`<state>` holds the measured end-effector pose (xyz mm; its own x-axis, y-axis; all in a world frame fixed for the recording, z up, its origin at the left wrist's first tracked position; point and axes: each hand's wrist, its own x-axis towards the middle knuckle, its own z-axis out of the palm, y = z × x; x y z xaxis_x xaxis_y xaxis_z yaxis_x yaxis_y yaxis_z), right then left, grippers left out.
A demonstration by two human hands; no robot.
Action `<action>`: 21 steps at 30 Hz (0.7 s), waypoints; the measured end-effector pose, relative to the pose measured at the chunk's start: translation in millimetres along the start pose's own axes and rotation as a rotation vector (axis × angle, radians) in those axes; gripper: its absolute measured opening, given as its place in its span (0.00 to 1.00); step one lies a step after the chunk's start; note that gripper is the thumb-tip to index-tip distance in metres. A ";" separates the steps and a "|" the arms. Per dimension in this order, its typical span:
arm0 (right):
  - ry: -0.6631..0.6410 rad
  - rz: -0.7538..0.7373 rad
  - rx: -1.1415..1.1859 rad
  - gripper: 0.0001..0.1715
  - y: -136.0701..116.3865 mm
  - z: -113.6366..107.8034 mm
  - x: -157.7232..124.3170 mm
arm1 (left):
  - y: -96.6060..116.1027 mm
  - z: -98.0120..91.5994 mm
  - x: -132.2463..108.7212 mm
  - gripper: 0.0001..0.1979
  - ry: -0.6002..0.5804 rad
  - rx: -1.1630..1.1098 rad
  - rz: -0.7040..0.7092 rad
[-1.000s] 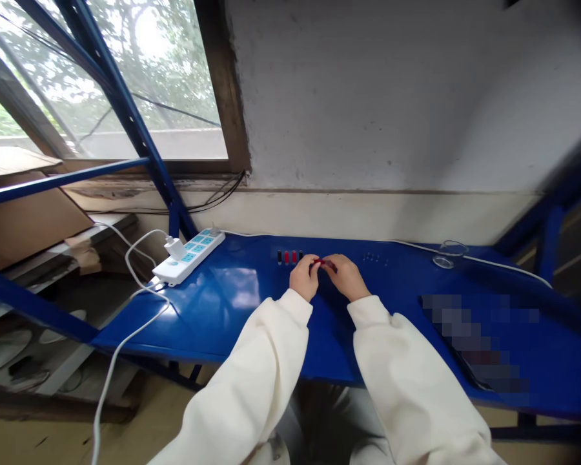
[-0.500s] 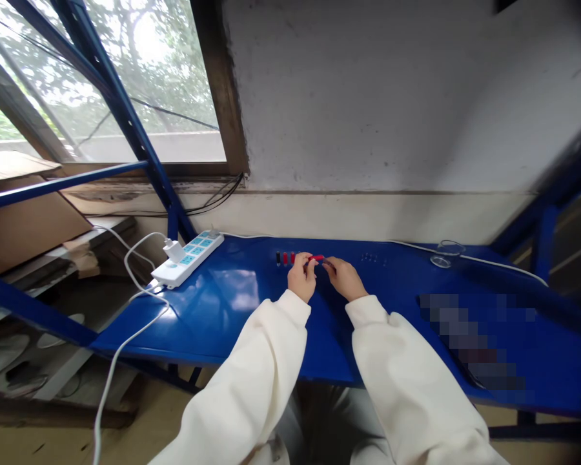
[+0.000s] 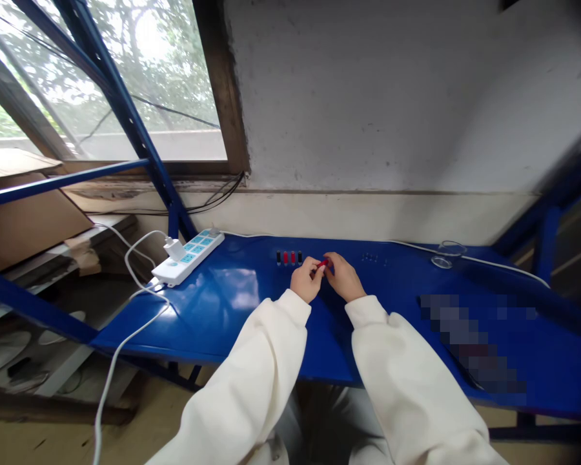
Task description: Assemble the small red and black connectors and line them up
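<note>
Above the blue table, my left hand (image 3: pixel 306 280) is closed in a pinch on a small red cylinder (image 3: pixel 322 263). The fingers of my right hand (image 3: pixel 343 276) close on its other end; the fingertips partly hide it. Just left of my hands stands a short row of similar small pieces: a black one (image 3: pixel 278 258), a red one (image 3: pixel 285 258), another red one (image 3: pixel 293 258) and a black one (image 3: pixel 300 258). Several tiny shiny bits (image 3: pixel 369 258) lie on the table right of my right hand, too small to name.
A white power strip (image 3: pixel 186 259) with a plugged-in adapter (image 3: pixel 174 249) lies at the table's left; its cable hangs over the edge. Clear round containers (image 3: pixel 441 262) stand at the back right near a thin white cable (image 3: pixel 506 265). A blurred-out dark object (image 3: pixel 474 342) lies right.
The red cylinder has tilted, and less of it shows between my fingers. My left hand has shifted slightly right and down, uncovering the black piece at the row's right end.
</note>
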<state>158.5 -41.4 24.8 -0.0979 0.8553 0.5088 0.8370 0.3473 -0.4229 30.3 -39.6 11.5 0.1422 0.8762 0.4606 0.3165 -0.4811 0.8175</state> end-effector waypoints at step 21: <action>-0.068 0.252 0.144 0.05 13.6 37.5 13.2 | 0.8 -5.0 11.6 0.08 0.387 -0.400 -0.236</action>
<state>148.4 -11.0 -2.4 0.0632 0.9436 0.3250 0.7550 0.1677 -0.6339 27.6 -29.9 19.3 -0.2644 0.9224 0.2815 -0.0900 -0.3142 0.9451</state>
